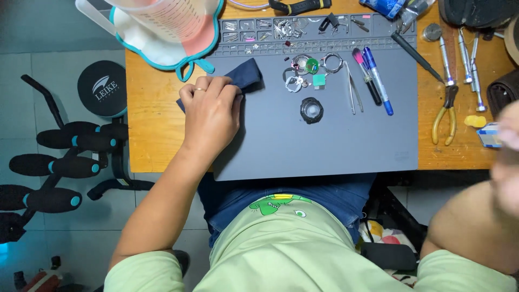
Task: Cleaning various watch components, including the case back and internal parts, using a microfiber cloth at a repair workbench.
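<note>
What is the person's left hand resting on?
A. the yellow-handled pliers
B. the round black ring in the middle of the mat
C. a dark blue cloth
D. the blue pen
C: the left hand lies on a dark blue cloth at the left edge of the grey mat, while the yellow-handled pliers, blue pen and round black ring lie apart, untouched.

Wooden table (157, 135) under grey mat (324, 146)
</note>
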